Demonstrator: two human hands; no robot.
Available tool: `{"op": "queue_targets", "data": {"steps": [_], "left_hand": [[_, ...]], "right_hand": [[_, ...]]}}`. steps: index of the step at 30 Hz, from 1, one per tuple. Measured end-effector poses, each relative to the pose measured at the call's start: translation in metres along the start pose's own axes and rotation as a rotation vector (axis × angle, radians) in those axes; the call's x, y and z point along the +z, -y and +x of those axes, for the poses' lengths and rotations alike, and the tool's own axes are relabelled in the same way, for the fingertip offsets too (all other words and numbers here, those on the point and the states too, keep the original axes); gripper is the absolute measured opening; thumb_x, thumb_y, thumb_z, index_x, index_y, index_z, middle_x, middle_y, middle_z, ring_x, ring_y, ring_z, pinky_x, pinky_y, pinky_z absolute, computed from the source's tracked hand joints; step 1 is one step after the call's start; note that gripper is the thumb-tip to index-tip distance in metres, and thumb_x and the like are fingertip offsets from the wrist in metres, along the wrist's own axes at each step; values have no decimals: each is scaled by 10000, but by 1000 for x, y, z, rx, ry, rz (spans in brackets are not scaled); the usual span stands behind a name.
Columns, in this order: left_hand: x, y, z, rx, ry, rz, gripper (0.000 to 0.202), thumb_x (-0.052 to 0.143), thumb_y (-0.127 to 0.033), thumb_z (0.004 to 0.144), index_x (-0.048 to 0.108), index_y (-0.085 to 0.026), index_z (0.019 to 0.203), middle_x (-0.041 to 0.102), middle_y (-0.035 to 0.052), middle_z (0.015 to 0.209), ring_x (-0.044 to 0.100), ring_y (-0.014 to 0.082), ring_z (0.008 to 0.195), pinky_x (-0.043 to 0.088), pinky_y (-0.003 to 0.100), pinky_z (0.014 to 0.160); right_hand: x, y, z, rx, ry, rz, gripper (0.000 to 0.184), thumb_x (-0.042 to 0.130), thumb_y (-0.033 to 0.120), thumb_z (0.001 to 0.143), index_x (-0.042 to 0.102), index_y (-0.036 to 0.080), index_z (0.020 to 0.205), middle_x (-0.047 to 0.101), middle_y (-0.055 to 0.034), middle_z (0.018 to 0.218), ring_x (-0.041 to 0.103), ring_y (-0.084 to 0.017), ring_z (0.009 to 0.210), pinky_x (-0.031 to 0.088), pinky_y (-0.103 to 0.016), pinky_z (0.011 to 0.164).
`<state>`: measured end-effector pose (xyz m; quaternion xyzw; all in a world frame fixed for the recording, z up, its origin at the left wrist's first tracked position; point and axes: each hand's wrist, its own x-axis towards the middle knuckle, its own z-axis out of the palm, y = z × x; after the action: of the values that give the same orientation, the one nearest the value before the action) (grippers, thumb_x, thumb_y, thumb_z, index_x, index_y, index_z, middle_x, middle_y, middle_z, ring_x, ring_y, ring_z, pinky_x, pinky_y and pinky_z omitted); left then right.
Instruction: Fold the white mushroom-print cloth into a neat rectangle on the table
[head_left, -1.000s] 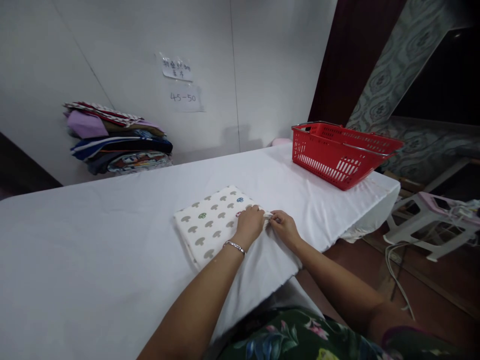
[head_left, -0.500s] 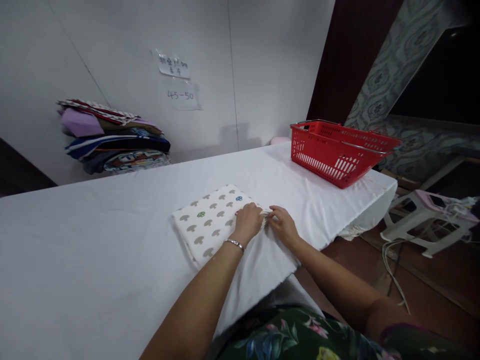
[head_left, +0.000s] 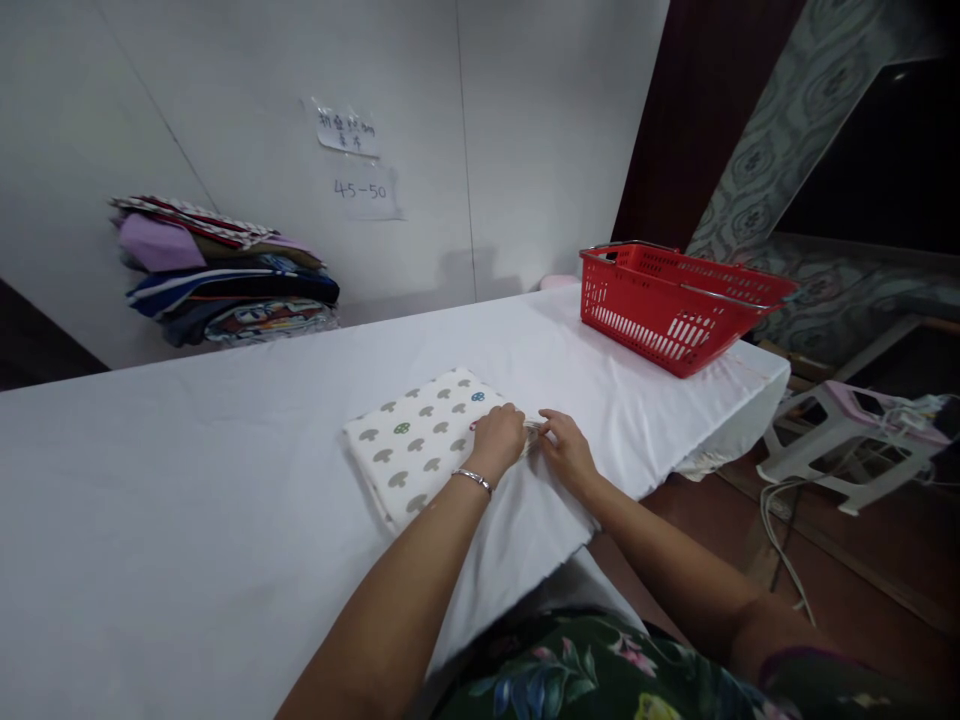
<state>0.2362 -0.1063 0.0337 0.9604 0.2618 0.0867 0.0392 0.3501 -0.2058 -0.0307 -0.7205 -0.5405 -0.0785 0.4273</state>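
Observation:
A folded white cloth printed with grey mushrooms, plus a green and a blue one, lies flat on the white-covered table. My left hand is closed at the cloth's right edge, knuckles up, and partly covers it. Just to its right, my right hand pinches the layered edge of the same cloth between thumb and fingers. The layers bunch a little between both hands. My left fingertips are hidden behind the hand.
A red plastic basket with metal handles stands at the table's far right. Folded fabrics are piled at the back left by the wall. Beyond the right edge, a plastic stool and cables are on the floor.
My left wrist has shifted slightly to the right. The cloth and my right hand look almost the same as before.

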Motion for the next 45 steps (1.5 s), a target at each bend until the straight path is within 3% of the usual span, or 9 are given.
{"op": "queue_targets", "data": {"steps": [8,12,19,28,37,45], "left_hand": [[-1,-1,-1,-14,-12,-3,293,354,-254,906,636,-174,903,607,85,964,569,211,916,433,311,721],[-1,-1,-2,-24,-19,-9,324,324,-273,921,632,-173,927,604,87,970,567,213,919,435,315,719],[0,-2,-2,-27,-11,-23,292,349,-247,904,633,-181,917,602,81,985,556,212,946,434,319,761],[-2,2,-6,14,-7,-56,232,462,-171,822,590,-208,1012,606,55,1023,544,199,983,429,300,804],[0,3,-11,28,-53,-78,294,446,-153,833,563,-208,1098,610,57,1047,537,202,1012,431,310,829],[5,4,-14,22,-72,-84,314,447,-150,841,547,-216,1131,604,60,1063,527,201,1019,431,321,834]], "right_hand": [[-6,8,1,-129,58,-193,236,477,168,858,654,264,982,585,-68,1214,478,-256,1141,413,-451,911],[-6,14,4,-153,101,-258,207,498,176,860,664,244,963,570,-83,1253,455,-279,1183,384,-464,930],[-6,20,3,-77,104,-313,188,488,157,868,661,217,915,573,-97,1262,423,-297,1235,311,-484,966],[1,17,4,31,123,-307,231,504,96,815,674,222,907,619,-48,1204,473,-260,1198,339,-420,956],[-2,22,1,-13,110,-388,191,521,160,851,656,192,984,574,-110,1265,457,-282,1220,327,-447,956],[4,24,6,108,124,-253,251,488,80,777,685,215,855,635,-69,1171,480,-252,1209,357,-442,976]]}}
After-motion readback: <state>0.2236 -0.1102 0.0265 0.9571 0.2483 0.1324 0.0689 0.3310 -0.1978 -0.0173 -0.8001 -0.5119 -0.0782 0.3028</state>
